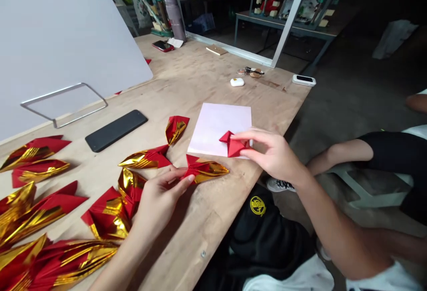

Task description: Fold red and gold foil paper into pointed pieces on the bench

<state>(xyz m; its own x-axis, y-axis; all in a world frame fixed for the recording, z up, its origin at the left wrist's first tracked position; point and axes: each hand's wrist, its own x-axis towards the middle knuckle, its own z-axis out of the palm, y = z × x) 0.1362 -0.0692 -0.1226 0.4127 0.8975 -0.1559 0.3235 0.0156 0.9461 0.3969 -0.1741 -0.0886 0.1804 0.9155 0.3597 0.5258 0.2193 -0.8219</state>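
Between the thumb and fingers of my left hand (168, 188) is a folded red and gold paper piece (208, 171), its gold end pointing right. My right hand (267, 146) pinches a smaller folded red paper piece (235, 145) above the near right corner of a white paper sheet (220, 124). The two held pieces are apart. Just beyond my left hand lie another folded red and gold piece (147, 157) and a small one (176, 128). Several more folded pieces (108, 211) spread across the table to the left of my left forearm.
A black phone (116, 131) and a white board (66, 37) with a metal wire stand (65, 104) are at the left. Farther back are a white earbud case (237, 82), keys (250, 71) and a purple bottle (174, 15). Another person's leg (347, 153) shows beyond the table's right edge.
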